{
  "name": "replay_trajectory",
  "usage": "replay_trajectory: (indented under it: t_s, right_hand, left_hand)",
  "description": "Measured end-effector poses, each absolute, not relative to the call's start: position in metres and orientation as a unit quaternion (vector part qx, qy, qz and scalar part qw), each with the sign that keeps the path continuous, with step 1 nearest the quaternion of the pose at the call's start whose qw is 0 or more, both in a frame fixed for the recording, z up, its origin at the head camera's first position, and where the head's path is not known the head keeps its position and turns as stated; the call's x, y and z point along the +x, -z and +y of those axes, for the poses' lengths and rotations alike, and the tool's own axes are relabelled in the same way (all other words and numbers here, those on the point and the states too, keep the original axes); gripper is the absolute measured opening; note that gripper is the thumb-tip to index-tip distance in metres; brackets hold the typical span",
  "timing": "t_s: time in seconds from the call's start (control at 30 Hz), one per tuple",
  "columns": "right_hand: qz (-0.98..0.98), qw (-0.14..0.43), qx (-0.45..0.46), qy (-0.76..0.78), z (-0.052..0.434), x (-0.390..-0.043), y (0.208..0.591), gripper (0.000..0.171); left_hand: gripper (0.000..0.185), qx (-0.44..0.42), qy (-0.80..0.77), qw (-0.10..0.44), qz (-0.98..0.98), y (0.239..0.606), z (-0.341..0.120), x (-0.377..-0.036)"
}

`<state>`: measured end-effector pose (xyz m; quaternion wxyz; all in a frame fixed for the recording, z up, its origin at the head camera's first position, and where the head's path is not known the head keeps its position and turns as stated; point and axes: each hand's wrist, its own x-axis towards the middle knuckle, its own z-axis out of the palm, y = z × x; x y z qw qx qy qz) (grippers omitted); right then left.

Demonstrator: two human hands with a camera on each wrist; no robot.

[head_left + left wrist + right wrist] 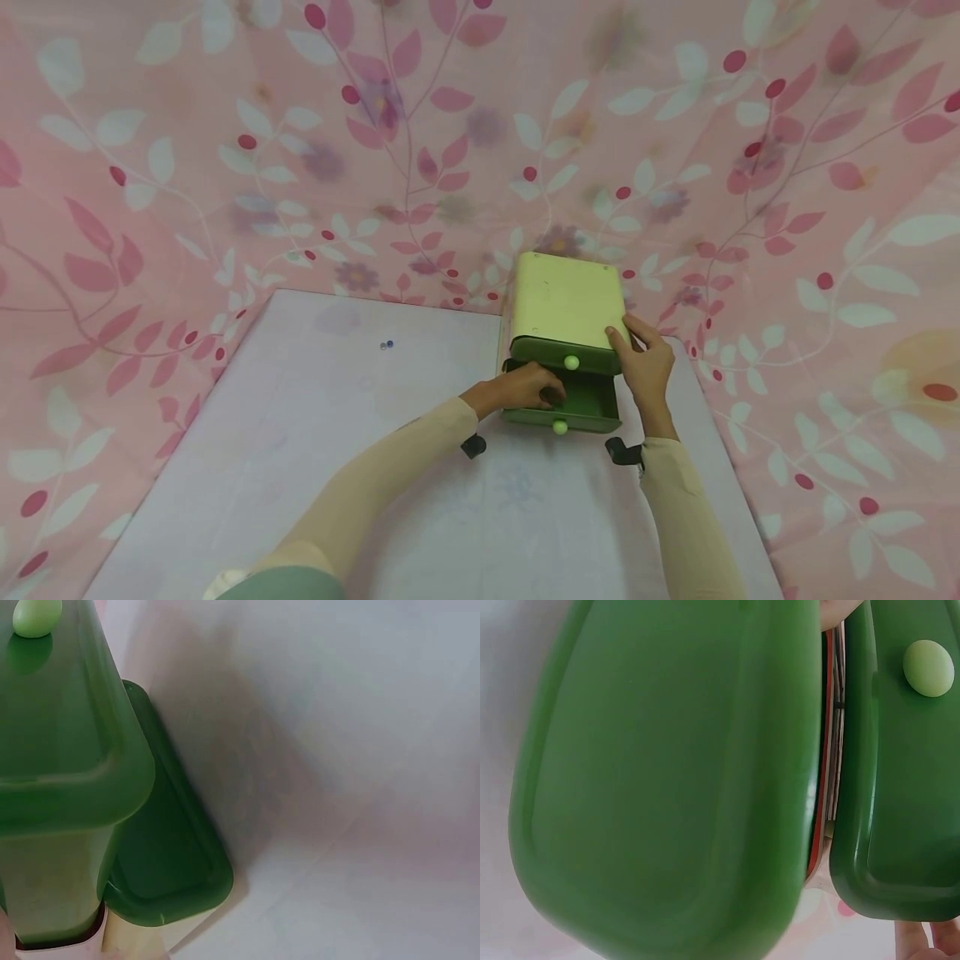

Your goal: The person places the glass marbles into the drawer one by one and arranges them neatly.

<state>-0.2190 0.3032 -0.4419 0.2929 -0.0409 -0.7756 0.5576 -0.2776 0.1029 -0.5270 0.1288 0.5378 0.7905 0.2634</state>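
A small cabinet with a pale yellow top [568, 296] and two green drawers stands near the far edge of the table. Its lower drawer [592, 427] is pulled out, while the upper drawer [536, 348] sits in place above it. My left hand [525, 387] reaches into the lower drawer from the left with fingers bent downward; whether they pinch anything I cannot tell. My right hand [645, 358] holds the cabinet's right front corner, thumb on the top and fingers along the side. In the right wrist view, its fingertips [913, 941] show beside the upper drawer front [907, 787].
Two tiny bead-like pieces [386, 345] lie on the pale table cover [337, 400], left of the cabinet. Pink floral cloth [420, 167] rises behind the table and along both sides. Black wrist mounts [624, 452] stick out beside the hands.
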Motion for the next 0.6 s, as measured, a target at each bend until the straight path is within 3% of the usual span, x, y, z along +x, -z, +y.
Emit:
replay_trajectory:
  t_s: [0.6]
  right_hand:
    - [-0.782, 0.292, -0.041, -0.549, 0.3010, -0.2166, 0.4397, 0.041]
  left_hand:
    - [0.022, 0.533, -0.330, 0.116, 0.771, 0.5231, 0.0943, -0.2770]
